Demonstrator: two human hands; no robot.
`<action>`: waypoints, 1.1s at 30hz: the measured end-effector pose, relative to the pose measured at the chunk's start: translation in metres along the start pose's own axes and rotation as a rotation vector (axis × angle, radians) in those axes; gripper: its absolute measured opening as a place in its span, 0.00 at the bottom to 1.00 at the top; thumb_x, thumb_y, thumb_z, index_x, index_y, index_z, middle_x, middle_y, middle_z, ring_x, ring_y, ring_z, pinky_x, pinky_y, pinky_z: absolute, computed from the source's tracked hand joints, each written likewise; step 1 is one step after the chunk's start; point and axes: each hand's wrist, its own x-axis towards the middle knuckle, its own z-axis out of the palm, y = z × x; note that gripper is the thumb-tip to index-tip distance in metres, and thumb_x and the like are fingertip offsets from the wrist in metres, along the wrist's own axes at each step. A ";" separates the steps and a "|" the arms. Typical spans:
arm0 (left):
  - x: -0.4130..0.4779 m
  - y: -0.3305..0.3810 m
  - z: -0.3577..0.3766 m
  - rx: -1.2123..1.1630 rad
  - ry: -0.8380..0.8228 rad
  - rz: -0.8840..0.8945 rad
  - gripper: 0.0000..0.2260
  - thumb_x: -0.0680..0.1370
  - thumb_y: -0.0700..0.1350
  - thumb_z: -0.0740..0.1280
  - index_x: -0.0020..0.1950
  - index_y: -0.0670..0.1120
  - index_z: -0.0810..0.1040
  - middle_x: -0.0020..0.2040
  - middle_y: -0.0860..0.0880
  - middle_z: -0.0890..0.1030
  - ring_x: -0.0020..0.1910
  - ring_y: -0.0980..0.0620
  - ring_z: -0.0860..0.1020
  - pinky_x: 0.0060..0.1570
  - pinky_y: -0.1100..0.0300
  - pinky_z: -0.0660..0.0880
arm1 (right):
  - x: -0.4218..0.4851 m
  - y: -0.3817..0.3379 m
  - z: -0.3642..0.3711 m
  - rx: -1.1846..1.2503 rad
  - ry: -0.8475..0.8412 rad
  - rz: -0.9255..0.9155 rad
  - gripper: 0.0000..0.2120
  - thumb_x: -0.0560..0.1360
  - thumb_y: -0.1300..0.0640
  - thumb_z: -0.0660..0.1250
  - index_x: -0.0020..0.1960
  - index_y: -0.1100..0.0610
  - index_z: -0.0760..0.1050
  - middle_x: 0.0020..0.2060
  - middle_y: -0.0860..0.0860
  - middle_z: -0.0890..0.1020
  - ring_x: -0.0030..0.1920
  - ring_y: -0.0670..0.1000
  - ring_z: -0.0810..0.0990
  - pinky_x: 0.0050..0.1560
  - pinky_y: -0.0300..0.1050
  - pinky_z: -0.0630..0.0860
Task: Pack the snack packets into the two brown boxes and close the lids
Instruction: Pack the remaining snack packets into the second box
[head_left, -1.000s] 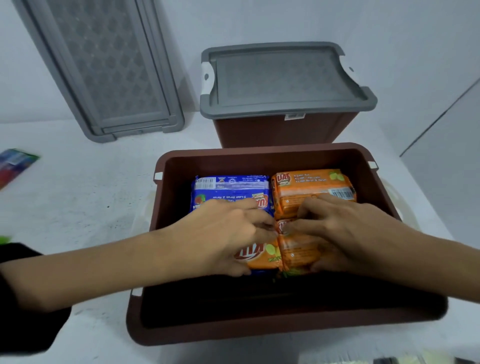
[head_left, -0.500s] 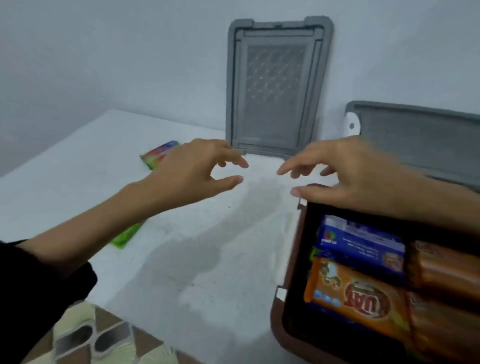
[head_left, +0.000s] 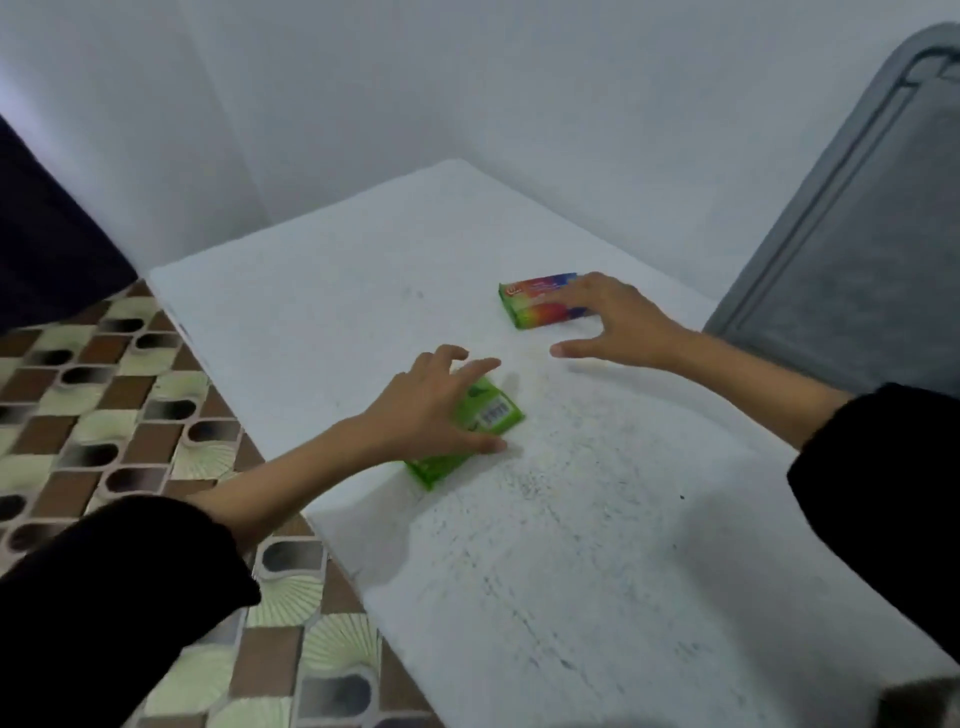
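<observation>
Table (head_left: 571, 571), left hand (head_left: 415, 410) splayed on green packet (head_left: 493, 413), right hand (head_left: 623, 327) touching rainbow packet (head_left: 535, 304)

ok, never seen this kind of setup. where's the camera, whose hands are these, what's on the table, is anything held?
There is no robot here. A person works with bare hands, and one wide-angle camera worn on their head looks forward and down, so this single view is roughly what they see.

The left hand spans a green packet on the white table, thumb at the packet's near edge. Whether it grips the packet yet is unclear. The right hand is open, with its fingers resting on a rainbow packet farther back. Both packets appear to lie flat on the table.

A grey lid shows at the right edge and tiled floor on the left. The brown boxes are out of view.
</observation>
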 end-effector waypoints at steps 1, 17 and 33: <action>0.001 -0.001 0.006 0.008 -0.018 0.000 0.39 0.69 0.64 0.67 0.75 0.56 0.53 0.75 0.46 0.55 0.72 0.46 0.57 0.69 0.47 0.62 | 0.013 0.008 0.007 -0.037 -0.026 -0.009 0.31 0.69 0.46 0.72 0.70 0.49 0.67 0.68 0.54 0.68 0.67 0.55 0.67 0.64 0.45 0.65; 0.015 -0.002 0.011 0.005 0.078 0.135 0.31 0.66 0.56 0.74 0.68 0.59 0.69 0.63 0.52 0.72 0.57 0.51 0.69 0.49 0.62 0.68 | 0.047 0.018 0.000 -0.127 -0.112 0.071 0.35 0.67 0.44 0.73 0.71 0.45 0.65 0.48 0.51 0.68 0.50 0.51 0.69 0.48 0.39 0.62; -0.045 0.159 -0.060 0.061 0.116 0.705 0.28 0.61 0.56 0.71 0.61 0.59 0.77 0.58 0.56 0.79 0.49 0.59 0.73 0.47 0.76 0.62 | -0.218 -0.055 -0.137 -0.189 0.210 0.245 0.33 0.65 0.42 0.72 0.68 0.43 0.67 0.36 0.33 0.65 0.36 0.35 0.68 0.37 0.25 0.64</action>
